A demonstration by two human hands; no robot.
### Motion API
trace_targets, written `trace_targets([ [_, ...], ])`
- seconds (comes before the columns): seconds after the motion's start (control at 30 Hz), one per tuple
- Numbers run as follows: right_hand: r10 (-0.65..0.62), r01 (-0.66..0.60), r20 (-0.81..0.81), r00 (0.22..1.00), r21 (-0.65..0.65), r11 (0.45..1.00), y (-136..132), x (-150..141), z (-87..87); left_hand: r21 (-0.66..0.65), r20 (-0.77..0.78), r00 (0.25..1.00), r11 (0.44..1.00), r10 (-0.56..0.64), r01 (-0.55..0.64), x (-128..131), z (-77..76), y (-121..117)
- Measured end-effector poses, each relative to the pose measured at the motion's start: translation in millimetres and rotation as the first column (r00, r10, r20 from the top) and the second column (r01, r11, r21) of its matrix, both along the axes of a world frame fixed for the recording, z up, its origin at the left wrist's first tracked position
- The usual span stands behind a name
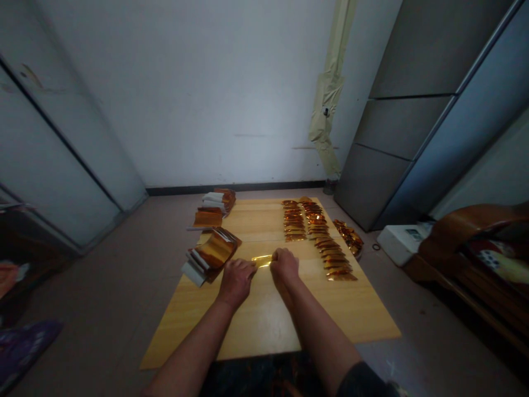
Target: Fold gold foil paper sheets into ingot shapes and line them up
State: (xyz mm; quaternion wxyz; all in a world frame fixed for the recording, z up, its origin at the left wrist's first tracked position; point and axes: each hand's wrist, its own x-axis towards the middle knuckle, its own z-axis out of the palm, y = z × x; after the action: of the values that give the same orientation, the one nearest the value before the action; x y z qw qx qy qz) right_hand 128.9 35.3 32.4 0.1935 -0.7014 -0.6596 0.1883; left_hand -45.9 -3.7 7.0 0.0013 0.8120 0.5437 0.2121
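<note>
A shiny strip of gold foil paper (262, 261) stretches between my two hands, just above or on the wooden table (256, 331). My left hand (237, 282) has its fingers closed on the strip's left end. The right end is pinched in my right hand (285, 266), whose fingertips are partly hidden. To the left of my left hand lies a stack of gold and white paper sheets (217, 249). On the right, folded gold foil pieces stand in overlapping rows, one row (293, 221) nearer the middle and a longer row (333, 253) beside it.
More sheets (212, 209) lie at the table's far left corner. Beyond its right edge a container (349, 237) holds heaped gold pieces. A grey refrigerator (397, 121), a white box (397, 243) and a carved wooden seat (450, 264) stand at the right; a wall is behind.
</note>
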Motion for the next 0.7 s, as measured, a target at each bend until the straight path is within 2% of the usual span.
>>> trace_targets([
  [0.37, -0.007, 0.006, -0.092, 0.996, -0.019, 1.000, 5.4, 11.8, -4.9, 0.111, 0.036, 0.999, 0.994, -0.026, 0.022, -1.2, -9.9, 2.8],
  [0.7, -0.017, 0.036, -0.230, 0.973, 0.079, 0.996, 7.4, 22.8, -19.1, 0.141, 0.046, 0.998, 0.989, -0.044, 0.037, -1.7, -11.1, 2.3],
])
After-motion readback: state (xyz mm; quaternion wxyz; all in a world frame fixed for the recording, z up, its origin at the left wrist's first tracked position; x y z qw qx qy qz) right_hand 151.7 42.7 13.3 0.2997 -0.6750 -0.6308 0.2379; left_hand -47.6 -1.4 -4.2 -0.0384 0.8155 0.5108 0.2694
